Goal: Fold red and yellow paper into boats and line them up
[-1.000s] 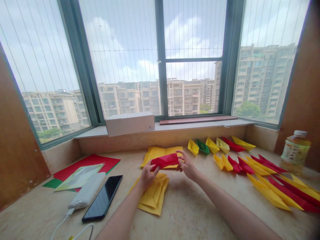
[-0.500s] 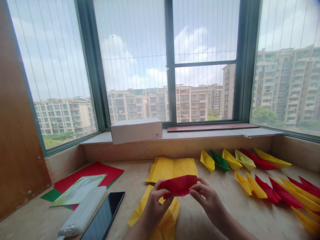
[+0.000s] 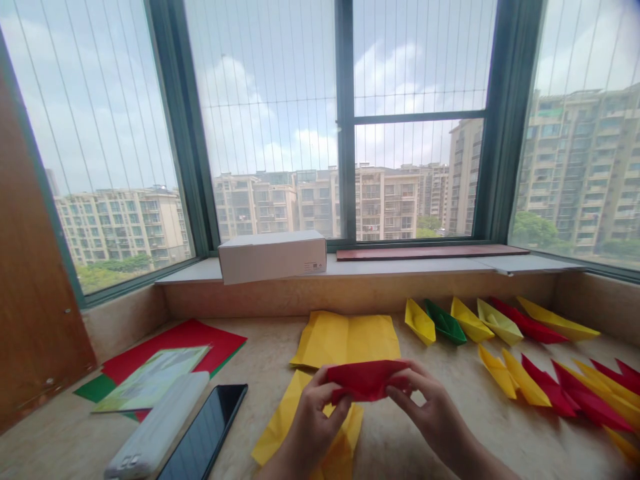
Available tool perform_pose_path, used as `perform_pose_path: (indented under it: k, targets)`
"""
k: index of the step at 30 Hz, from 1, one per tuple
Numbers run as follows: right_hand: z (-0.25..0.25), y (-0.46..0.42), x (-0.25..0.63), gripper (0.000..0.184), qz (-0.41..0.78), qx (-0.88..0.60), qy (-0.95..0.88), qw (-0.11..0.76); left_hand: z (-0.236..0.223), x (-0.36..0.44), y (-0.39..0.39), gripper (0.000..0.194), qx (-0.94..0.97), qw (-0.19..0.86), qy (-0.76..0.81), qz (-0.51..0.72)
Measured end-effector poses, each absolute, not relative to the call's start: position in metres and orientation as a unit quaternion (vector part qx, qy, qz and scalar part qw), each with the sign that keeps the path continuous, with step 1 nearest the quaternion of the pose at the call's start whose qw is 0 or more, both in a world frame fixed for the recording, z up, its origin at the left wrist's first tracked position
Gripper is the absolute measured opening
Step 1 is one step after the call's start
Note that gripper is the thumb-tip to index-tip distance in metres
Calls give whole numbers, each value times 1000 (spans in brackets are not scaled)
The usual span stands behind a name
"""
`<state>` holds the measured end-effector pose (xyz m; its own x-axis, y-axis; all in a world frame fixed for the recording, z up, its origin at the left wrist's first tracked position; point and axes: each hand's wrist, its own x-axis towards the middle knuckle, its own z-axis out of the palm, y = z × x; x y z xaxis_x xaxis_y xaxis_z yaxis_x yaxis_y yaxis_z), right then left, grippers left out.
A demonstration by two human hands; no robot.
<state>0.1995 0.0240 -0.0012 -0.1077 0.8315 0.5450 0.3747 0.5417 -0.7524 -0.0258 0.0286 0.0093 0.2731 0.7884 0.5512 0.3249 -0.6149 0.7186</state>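
Between both hands, above the yellow sheets [image 3: 350, 339]: red folded paper [image 3: 367, 379], left hand [image 3: 313, 417] pinching its left end, right hand [image 3: 430, 413] pinching its right.

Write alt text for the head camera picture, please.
Two bare hands, left hand and right hand, pinch a folded red paper above yellow sheets on a stone ledge by a window; folded paper boats line the right side.
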Motion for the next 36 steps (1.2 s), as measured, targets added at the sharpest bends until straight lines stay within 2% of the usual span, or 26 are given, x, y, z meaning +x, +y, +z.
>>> perform_pose_path:
  k: [7, 18, 22, 29, 36]
  targets:
    - [-6, 28, 207, 21, 156, -422, -748, 489, 5, -23, 29, 27, 748, 253, 386, 476]
    - [2, 24, 206, 28, 143, -441, -752, 468, 0, -17, 34, 27, 735, 286, 390, 475]
    - [3, 24, 210, 27, 131, -454, -756, 454, 5, -19, 33, 27, 744, 267, 387, 474]
    - [5, 23, 206, 17, 149, -424, -732, 511, 10, -17, 33, 19, 755, 253, 390, 462]
    - [9, 25, 204, 14, 249, -434, -645, 578, 3, -18, 37, 18, 730, 303, 392, 470]
